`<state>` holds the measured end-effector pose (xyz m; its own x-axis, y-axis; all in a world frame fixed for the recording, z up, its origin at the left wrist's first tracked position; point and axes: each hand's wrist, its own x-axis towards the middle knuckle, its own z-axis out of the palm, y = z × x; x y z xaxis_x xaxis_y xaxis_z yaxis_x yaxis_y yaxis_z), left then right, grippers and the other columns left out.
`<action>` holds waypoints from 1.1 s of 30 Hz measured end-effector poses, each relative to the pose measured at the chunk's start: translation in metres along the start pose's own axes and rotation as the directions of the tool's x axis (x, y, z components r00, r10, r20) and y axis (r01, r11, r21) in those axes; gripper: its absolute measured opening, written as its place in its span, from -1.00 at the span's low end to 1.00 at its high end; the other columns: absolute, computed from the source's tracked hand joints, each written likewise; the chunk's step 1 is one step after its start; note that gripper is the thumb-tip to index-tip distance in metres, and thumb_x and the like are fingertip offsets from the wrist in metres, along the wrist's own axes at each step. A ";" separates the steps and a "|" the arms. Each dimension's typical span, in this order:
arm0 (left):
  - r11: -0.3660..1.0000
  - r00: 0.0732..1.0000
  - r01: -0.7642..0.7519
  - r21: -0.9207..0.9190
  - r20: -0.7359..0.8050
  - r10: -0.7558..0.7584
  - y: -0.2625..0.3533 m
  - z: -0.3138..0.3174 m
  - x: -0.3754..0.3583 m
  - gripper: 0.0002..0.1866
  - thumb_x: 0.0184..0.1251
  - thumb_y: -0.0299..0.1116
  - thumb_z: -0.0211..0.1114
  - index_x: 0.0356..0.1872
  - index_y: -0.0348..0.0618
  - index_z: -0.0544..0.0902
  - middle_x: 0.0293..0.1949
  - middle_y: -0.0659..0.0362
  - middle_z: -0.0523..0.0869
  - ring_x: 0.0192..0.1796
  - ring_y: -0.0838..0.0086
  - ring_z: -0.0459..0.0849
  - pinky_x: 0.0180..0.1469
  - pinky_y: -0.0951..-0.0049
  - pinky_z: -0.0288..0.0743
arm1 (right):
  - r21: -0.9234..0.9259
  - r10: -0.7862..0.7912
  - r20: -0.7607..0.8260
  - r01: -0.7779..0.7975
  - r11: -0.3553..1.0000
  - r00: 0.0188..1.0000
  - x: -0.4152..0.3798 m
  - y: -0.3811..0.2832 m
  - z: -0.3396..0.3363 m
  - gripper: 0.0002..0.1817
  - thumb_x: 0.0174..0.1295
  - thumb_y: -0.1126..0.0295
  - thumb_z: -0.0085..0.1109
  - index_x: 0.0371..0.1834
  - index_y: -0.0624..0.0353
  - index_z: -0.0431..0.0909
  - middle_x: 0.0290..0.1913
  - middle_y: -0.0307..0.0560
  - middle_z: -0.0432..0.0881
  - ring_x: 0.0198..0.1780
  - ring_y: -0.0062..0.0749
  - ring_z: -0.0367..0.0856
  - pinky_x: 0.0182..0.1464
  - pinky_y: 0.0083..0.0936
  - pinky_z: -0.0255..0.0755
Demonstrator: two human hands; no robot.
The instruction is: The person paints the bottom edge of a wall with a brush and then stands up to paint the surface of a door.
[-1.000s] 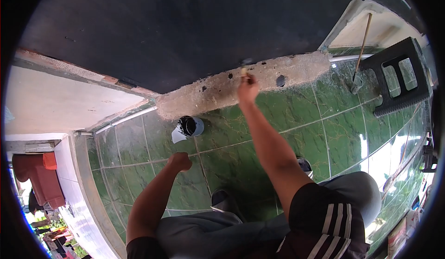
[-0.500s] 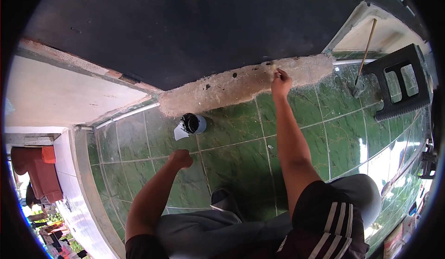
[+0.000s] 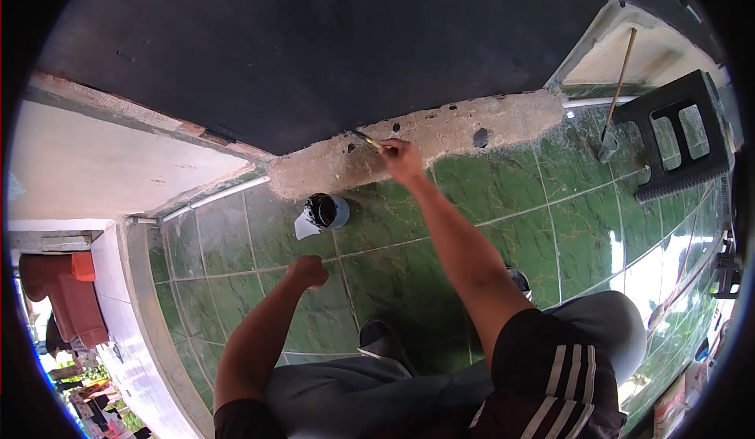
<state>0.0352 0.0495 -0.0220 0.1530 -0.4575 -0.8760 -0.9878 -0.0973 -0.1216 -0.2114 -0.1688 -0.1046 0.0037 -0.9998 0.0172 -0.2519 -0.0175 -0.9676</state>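
Note:
My right hand point(image 3: 403, 161) grips a small paintbrush point(image 3: 368, 139) with a pale handle. Its dark bristles meet the lower edge of the black-painted wall point(image 3: 330, 46), just above a rough bare cement strip point(image 3: 440, 136). Dark paint spots dot that strip. My left hand point(image 3: 306, 272) is closed in a fist above the floor, with nothing visible in it. Between it and the wall stands a white paint container point(image 3: 340, 212) with black paint inside and down its side.
Green tiles point(image 3: 385, 274) cover the floor. At the right lies a black plastic stool point(image 3: 668, 136) beside a stick point(image 3: 620, 85) standing in a small clear container point(image 3: 607, 151). A white pipe point(image 3: 216, 198) runs along the wall base at left. My shoe point(image 3: 381, 337) is below.
My right hand has moved left along the wall's lower edge with the paintbrush. A dark patch on the cement, formerly behind that hand, now shows. My left hand and the container stay put.

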 end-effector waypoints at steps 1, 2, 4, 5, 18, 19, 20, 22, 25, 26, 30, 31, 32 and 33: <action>1.000 1.000 -0.005 -0.010 -0.005 0.005 -0.001 0.000 0.001 -0.60 0.17 -0.26 0.14 -0.04 -0.25 0.72 0.05 -0.15 0.72 0.13 -0.03 0.69 0.14 0.08 0.59 | -0.003 -0.081 -0.019 0.081 0.997 0.997 0.010 0.013 -0.014 -0.84 0.30 0.39 0.24 -0.17 0.19 0.74 -0.35 -0.06 0.76 -0.33 -0.30 0.72 -0.23 -0.41 0.52; 1.000 1.000 -0.009 -0.018 -0.009 0.009 -0.003 0.001 0.001 -0.60 0.18 -0.27 0.14 -0.03 -0.25 0.71 0.05 -0.15 0.72 0.13 -0.03 0.69 0.13 0.08 0.59 | -0.005 -0.158 -0.039 0.158 0.987 0.987 0.021 0.023 -0.029 -0.83 0.29 0.39 0.23 -0.18 0.19 0.75 -0.33 -0.08 0.77 -0.31 -0.33 0.73 -0.21 -0.43 0.53; 0.998 0.996 -0.060 0.031 -0.072 0.062 -0.005 0.003 0.000 -0.68 0.11 -0.33 0.14 -0.21 -0.32 0.71 -0.16 -0.20 0.75 -0.06 -0.04 0.75 -0.02 0.08 0.63 | 0.157 0.204 -0.110 -0.186 0.970 0.973 0.044 0.023 -0.072 -0.82 0.29 0.39 0.25 -0.15 0.20 0.76 -0.31 -0.09 0.78 -0.25 -0.45 0.71 -0.17 -0.50 0.51; 0.995 0.991 -0.086 0.058 -0.102 0.092 -0.005 0.003 0.000 -0.71 0.08 -0.36 0.14 -0.30 -0.36 0.71 -0.27 -0.22 0.76 -0.15 -0.04 0.78 -0.10 0.09 0.65 | 0.209 0.178 -0.139 -0.147 0.967 0.974 0.051 0.031 -0.085 -0.83 0.29 0.40 0.25 -0.17 0.22 0.75 -0.31 -0.09 0.77 -0.25 -0.49 0.69 -0.16 -0.52 0.50; 1.000 1.000 0.016 -0.012 0.011 -0.016 -0.003 0.002 0.002 -0.62 0.13 -0.29 0.16 -0.08 -0.23 0.74 0.01 -0.14 0.74 0.10 -0.04 0.70 0.11 0.08 0.60 | 0.359 0.341 -0.579 -0.144 0.922 0.741 0.036 0.013 -0.042 -0.78 0.38 0.38 0.21 0.01 0.22 0.63 -0.35 -0.15 0.65 -0.36 -0.43 0.54 -0.27 -0.44 0.43; 1.000 1.000 0.016 -0.013 0.004 -0.016 -0.004 0.003 0.003 -0.62 0.13 -0.29 0.16 -0.08 -0.23 0.74 0.01 -0.14 0.74 0.11 -0.04 0.70 0.10 0.08 0.60 | 0.322 0.307 -0.555 -0.141 0.936 0.773 0.032 0.007 -0.023 -0.79 0.35 0.38 0.22 -0.02 0.21 0.65 -0.41 -0.12 0.65 -0.39 -0.37 0.56 -0.29 -0.38 0.44; 1.000 1.000 0.015 -0.015 -0.003 -0.015 -0.004 0.004 0.003 -0.62 0.13 -0.29 0.17 -0.09 -0.23 0.74 0.00 -0.14 0.74 0.11 -0.04 0.70 0.10 0.08 0.60 | 0.284 0.274 -0.529 -0.137 0.949 0.803 0.028 0.004 -0.012 -0.80 0.32 0.38 0.23 -0.06 0.21 0.67 -0.46 -0.08 0.66 -0.43 -0.32 0.59 -0.31 -0.31 0.46; 1.000 1.000 0.015 -0.026 -0.008 -0.015 0.000 -0.001 0.000 -0.62 0.13 -0.29 0.17 -0.08 -0.23 0.74 0.00 -0.14 0.74 0.11 -0.04 0.70 0.10 0.08 0.60 | 0.147 0.177 -0.448 -0.123 0.981 0.876 0.011 -0.004 -0.012 -0.82 0.30 0.38 0.24 -0.09 0.17 0.69 -0.46 -0.05 0.66 -0.43 -0.28 0.62 -0.31 -0.33 0.47; 1.000 0.999 0.008 -0.017 -0.031 -0.008 -0.001 -0.002 0.001 -0.63 0.13 -0.29 0.17 -0.09 -0.22 0.75 0.00 -0.15 0.74 0.10 -0.04 0.71 0.10 0.08 0.60 | 0.047 0.133 -0.419 -0.125 0.991 0.898 -0.006 -0.006 -0.023 -0.84 0.25 0.39 0.26 -0.15 0.11 0.73 -0.42 0.07 0.70 -0.38 -0.11 0.70 -0.29 -0.29 0.51; 1.000 0.999 0.002 -0.014 -0.038 -0.002 0.000 0.001 0.002 -0.63 0.13 -0.29 0.17 -0.10 -0.22 0.75 -0.01 -0.15 0.74 0.09 -0.04 0.71 0.10 0.08 0.60 | 0.020 0.131 -0.429 -0.136 0.991 0.894 -0.007 -0.004 -0.030 -0.84 0.24 0.39 0.26 -0.15 0.11 0.73 -0.41 0.10 0.71 -0.37 -0.07 0.71 -0.27 -0.27 0.52; 0.999 1.000 0.015 -0.047 -0.021 -0.016 0.002 -0.001 -0.002 -0.65 0.12 -0.31 0.20 -0.12 -0.21 0.76 -0.04 -0.15 0.75 0.08 -0.04 0.72 0.08 0.07 0.61 | -0.145 0.141 -0.391 -0.212 0.966 0.909 0.001 -0.010 -0.058 -0.81 0.23 0.36 0.26 -0.17 0.16 0.75 -0.43 0.18 0.71 -0.34 0.04 0.72 -0.24 -0.22 0.55; 0.999 0.999 0.013 -0.038 -0.029 -0.014 0.002 -0.001 -0.001 -0.66 0.11 -0.32 0.21 -0.12 -0.21 0.76 -0.04 -0.15 0.75 0.08 -0.04 0.72 0.08 0.07 0.61 | -0.189 0.140 -0.378 -0.225 0.956 0.915 0.009 -0.008 -0.060 -0.81 0.23 0.35 0.26 -0.18 0.17 0.76 -0.43 0.18 0.71 -0.34 0.04 0.72 -0.25 -0.23 0.55; 1.000 0.999 0.007 -0.027 -0.035 -0.008 0.003 0.000 0.000 -0.66 0.10 -0.33 0.21 -0.13 -0.20 0.77 -0.05 -0.15 0.75 0.08 -0.04 0.72 0.07 0.06 0.62 | -0.145 0.121 -0.392 -0.191 0.971 0.912 0.018 -0.006 -0.063 -0.80 0.23 0.34 0.26 -0.18 0.18 0.76 -0.43 0.18 0.71 -0.34 0.04 0.73 -0.25 -0.23 0.55; 1.000 0.999 0.009 -0.026 -0.035 -0.010 0.004 0.000 -0.001 -0.67 0.10 -0.34 0.22 -0.12 -0.20 0.77 -0.04 -0.15 0.75 0.08 -0.04 0.72 0.07 0.06 0.62 | -0.101 0.101 -0.408 -0.154 0.983 0.907 0.028 -0.010 -0.067 -0.79 0.23 0.34 0.26 -0.18 0.19 0.76 -0.43 0.18 0.72 -0.34 0.04 0.73 -0.25 -0.22 0.55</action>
<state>0.0315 0.0497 -0.0212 0.1635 -0.4871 -0.8579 -0.9853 -0.1245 -0.1171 -0.2734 -0.1962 -0.0773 -0.4172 -0.9086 0.0211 -0.3459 0.1373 -0.9282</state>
